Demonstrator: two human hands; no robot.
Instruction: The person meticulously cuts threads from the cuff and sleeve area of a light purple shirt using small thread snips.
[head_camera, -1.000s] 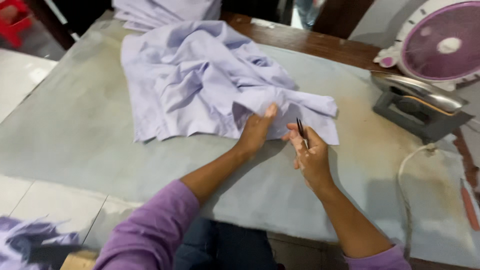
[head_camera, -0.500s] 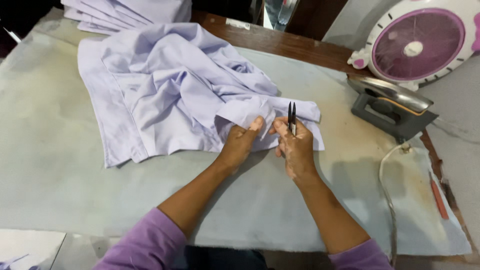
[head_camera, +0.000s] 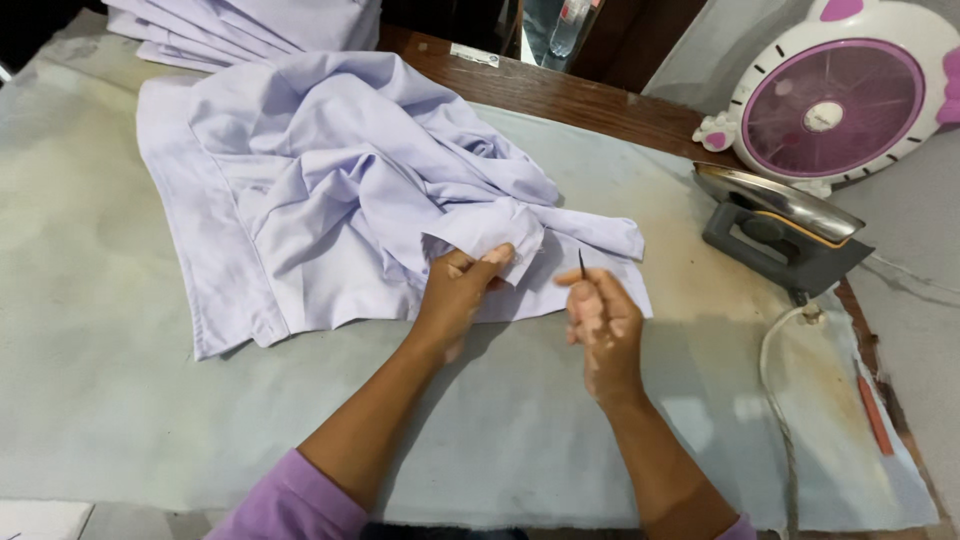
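Grey padded cloth covers the table (head_camera: 120, 400), with a strip of dark wood showing along its far edge. On it lies a crumpled pale lilac shirt (head_camera: 320, 200), spread toward the far left, and this shirt is the landmark for the rest. Beyond the shirt, at the far edge, sits a stack of folded lilac garments (head_camera: 260, 25). Right of the shirt stands an iron (head_camera: 785, 230) on its side, its cord (head_camera: 775, 360) trailing toward the near edge. Behind the iron is a small pink and white fan (head_camera: 835, 105). A thin red pencil-like stick (head_camera: 873, 415) lies near the table's right edge.

The left hand (head_camera: 455, 290) is at the shirt's near right corner, fingers closed on a folded bit of the fabric and lifting it slightly. The right hand (head_camera: 600, 320) is just right of that fold, apart from the cloth, fingers curled narrow around small dark snips (head_camera: 581, 264) whose tip points up.
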